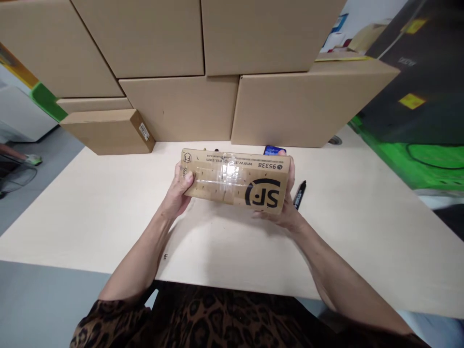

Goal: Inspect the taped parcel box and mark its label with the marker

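Between my two hands is a small brown cardboard box (217, 186), raised off the white table. Clear tape runs over its middle, and black print with a large SF logo reads upside down. My left hand (177, 191) is closed on the box's left end, thumb on the printed side. At the other end my right hand (287, 205) grips from the right side and underneath; some of its fingers are hidden. A black marker pen (299, 195) lies on the table just right of my right hand. Part of a blue packet (274, 150) shows behind the box.
Large plain cardboard boxes (197, 108) are stacked along the back of the white table (90, 212). A flatter box (108, 131) with a label stands at the back left. On the right are a dark panel (416, 63) and green material (409, 164). A person's foot (33, 159) shows far left.
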### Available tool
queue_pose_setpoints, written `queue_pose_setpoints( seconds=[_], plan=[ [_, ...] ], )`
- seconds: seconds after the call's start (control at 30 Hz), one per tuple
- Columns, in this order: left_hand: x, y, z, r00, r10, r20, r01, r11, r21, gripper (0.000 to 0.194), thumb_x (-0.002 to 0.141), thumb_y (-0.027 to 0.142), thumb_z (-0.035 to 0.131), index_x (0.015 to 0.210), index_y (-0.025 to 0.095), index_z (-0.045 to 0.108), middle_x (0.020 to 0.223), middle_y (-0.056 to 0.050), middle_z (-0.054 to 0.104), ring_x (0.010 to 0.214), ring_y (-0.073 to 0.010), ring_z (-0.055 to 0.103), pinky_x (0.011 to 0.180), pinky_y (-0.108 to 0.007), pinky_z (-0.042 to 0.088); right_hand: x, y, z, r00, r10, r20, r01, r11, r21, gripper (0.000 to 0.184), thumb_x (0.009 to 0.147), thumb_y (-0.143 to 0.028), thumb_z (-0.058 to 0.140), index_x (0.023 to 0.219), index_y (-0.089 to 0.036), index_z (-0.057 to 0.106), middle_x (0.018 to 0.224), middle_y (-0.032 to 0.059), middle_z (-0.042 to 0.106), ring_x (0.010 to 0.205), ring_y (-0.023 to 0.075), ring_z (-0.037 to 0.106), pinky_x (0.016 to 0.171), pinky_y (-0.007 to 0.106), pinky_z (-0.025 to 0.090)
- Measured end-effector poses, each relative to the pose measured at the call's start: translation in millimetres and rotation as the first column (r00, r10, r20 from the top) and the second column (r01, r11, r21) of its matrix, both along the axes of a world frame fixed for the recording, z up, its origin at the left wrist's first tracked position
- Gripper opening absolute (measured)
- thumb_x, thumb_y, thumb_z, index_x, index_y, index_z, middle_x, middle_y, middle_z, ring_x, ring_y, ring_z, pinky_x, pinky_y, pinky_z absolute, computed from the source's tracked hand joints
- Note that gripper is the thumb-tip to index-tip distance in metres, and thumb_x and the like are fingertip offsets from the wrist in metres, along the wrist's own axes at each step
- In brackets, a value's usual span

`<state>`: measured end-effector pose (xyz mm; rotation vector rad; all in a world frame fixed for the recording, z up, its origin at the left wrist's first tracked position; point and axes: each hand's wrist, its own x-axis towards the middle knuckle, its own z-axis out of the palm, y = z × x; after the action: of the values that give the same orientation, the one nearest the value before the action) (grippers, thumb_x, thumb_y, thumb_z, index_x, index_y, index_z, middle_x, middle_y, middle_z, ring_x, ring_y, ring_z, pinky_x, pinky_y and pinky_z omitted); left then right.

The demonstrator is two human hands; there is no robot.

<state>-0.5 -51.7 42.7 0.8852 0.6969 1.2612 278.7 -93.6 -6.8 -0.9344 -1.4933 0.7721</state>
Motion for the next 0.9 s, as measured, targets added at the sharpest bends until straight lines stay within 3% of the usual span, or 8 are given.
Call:
queue_pose_setpoints(
  seconds=[0.1,0.2,0.27,0.47,0.6,0.7,0.8,0.9],
  plan=[
    [7,-2,-6.8,0.999,0.046,-0.004,-0.046,0.995,0.092,0.066,0.073,0.047,0.094,0.128,0.029,0.063,0.133,-0.008,0.073,0.143,-0.0349,0.059,0.121,-0.049,0.049,-5,-4,8.1,0.984,0.093,-0.155,-0.096,0.995,-0.012,0.13,0.061,-0.087,0.082,0.167,-0.055,0.015,0.183,-0.0086,0.01,0.169,0.0372,0.014,0.126,0.063,0.042],
    [8,-6,-11.8,0.994,0.106,-0.029,-0.1,0.984,0.146,0.078,0.069,0.046,0.097,0.137,0.032,0.061,0.134,-0.007,0.07,0.146,-0.0357,0.055,0.123,-0.049,0.046,-13,-7,18.8,0.937,-0.011,-0.35,-0.036,0.991,-0.128,0.09,0.084,-0.093,0.049,0.162,-0.052,0.034,0.176,-0.0062,0.038,0.165,0.0316,0.031,0.124,0.061,0.045],
    [5,-8,-13.0,0.991,0.127,-0.048,-0.117,0.978,0.172,0.087,0.063,0.041,0.1,0.14,0.033,0.061,0.14,-0.008,0.067,0.151,-0.0376,0.049,0.127,-0.049,0.041,-17,-7,24.5,0.877,-0.109,-0.467,0.002,0.975,-0.223,0.076,0.092,-0.088,0.04,0.156,-0.047,0.046,0.167,-0.0032,0.052,0.16,0.0308,0.042,0.122,0.063,0.047],
    [1,-15,-5.9,0.976,0.096,-0.197,-0.031,0.95,0.31,0.073,0.063,0.032,0.1,0.131,0.031,0.074,0.165,-0.006,0.051,0.167,-0.0383,0.02,0.136,-0.048,0.023,-13,0,27.4,0.731,-0.193,-0.655,-0.17,0.877,-0.449,0.053,0.083,-0.064,0.072,0.126,-0.033,0.072,0.129,0.0038,0.08,0.135,0.0374,0.068,0.11,0.064,0.057],
    [13,-16,-3.5,0.96,0.222,-0.172,-0.14,0.909,0.393,0.069,0.074,0.048,0.094,0.137,0.038,0.069,0.172,0.001,0.042,0.17,-0.0323,0.013,0.137,-0.048,0.016,-18,-1,24.1,0.713,-0.246,-0.657,-0.133,0.872,-0.471,0.067,0.074,-0.042,0.079,0.139,-0.036,0.065,0.13,-0.0004,0.079,0.132,0.0351,0.07,0.111,0.061,0.058],
    [28,-16,-5.5,0.96,0.281,-0.02,-0.269,0.934,0.235,0.091,0.076,0.055,0.092,0.154,0.049,0.046,0.173,0.002,0.038,0.168,-0.0296,0.021,0.134,-0.048,0.027,-31,-4,20.4,0.786,-0.151,-0.599,-0.09,0.931,-0.353,0.084,0.077,-0.044,0.079,0.156,-0.039,0.049,0.153,0.0011,0.066,0.144,0.0333,0.061,0.117,0.058,0.053],
    [39,-18,-7.6,0.973,0.224,0.062,-0.228,0.971,0.068,0.115,0.071,0.057,0.096,0.16,0.058,0.023,0.177,-0.001,0.031,0.165,-0.0321,0.03,0.123,-0.051,0.044,-42,-6,13.1,0.864,-0.057,-0.501,-0.077,0.967,-0.242,0.106,0.078,-0.05,0.084,0.167,-0.042,0.027,0.171,0.0038,0.046,0.155,0.0307,0.048,0.124,0.058,0.046],
    [41,-21,-7.2,0.982,0.167,0.09,-0.17,0.985,0.031,0.124,0.057,0.065,0.099,0.158,0.058,0.026,0.178,-0.003,0.027,0.163,-0.0356,0.031,0.111,-0.049,0.054,-47,-5,3.1,0.9,-0.072,-0.43,-0.033,0.972,-0.231,0.111,0.084,-0.055,0.082,0.17,-0.045,0.013,0.176,0.005,0.038,0.157,0.0284,0.046,0.127,0.06,0.042]
  ],
)
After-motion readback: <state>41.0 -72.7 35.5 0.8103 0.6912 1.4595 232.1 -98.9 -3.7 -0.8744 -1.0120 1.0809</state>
